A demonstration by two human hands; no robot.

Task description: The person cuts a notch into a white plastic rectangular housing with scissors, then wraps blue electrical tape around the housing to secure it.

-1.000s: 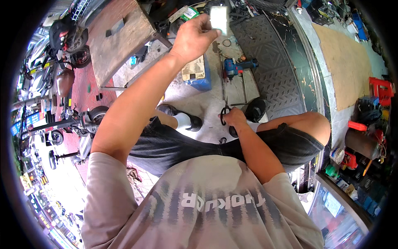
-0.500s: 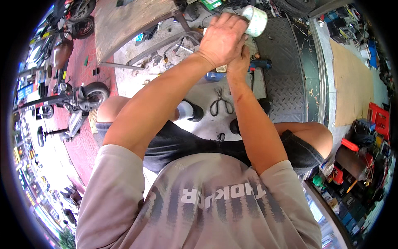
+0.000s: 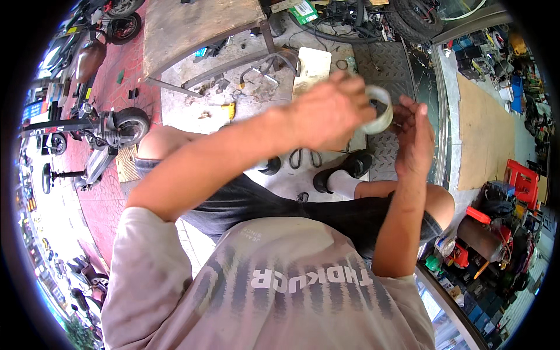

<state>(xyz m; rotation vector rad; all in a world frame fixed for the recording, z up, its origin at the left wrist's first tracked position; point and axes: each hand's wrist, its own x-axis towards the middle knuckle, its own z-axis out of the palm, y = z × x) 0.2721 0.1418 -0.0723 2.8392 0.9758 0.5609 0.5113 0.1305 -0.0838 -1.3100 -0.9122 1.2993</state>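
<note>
A roll of clear tape is in the air in front of me, turned so that its hollow core shows. My left hand reaches across, closed on the roll's left side and smeared by motion. Close to the roll's right edge is my right hand, its fingers loosely bent and apart; no held thing shows in it. Beyond my left hand lies a cream rectangular panel. Below my hands, dark-handled scissors lie on the floor, partly covered by my left forearm and hand.
A wooden-topped bench stands at the far left, with a yellow tool near it. A ribbed dark mat lies at the far right, and a tyre beyond it. A scooter stands on red paving to the left.
My hands, earlier together farther away, are now nearer me and apart. The tape roll has come closer with my left hand. My right hand has swung right, and the cream panel is uncovered.
</note>
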